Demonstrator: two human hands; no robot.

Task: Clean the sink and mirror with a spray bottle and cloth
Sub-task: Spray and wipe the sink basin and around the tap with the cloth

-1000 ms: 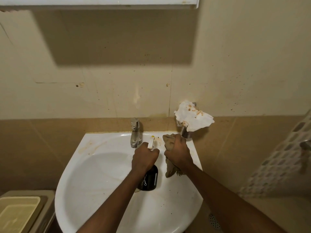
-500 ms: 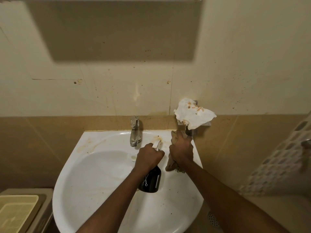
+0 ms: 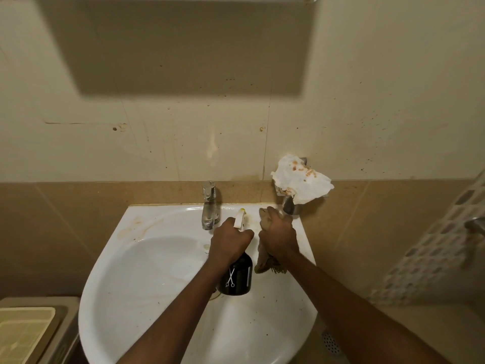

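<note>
Both hands shifted slightly toward back rim of sink (image 3: 110,285) since earlier frame. Faucet (image 3: 209,208) at back rim centre. Left hand (image 3: 230,243) just right of faucet, fingers wrapped around dark spray bottle (image 3: 237,278), nozzle aimed at rim. Right hand (image 3: 279,237) farther right, fist clenching tan cloth (image 3: 263,261) against rim. Stained tissue (image 3: 301,179) above sink's right corner.

Open basin (image 3: 147,279) left; faucet (image 3: 209,208), stained tissue (image 3: 301,179) crowding back rim.
</note>
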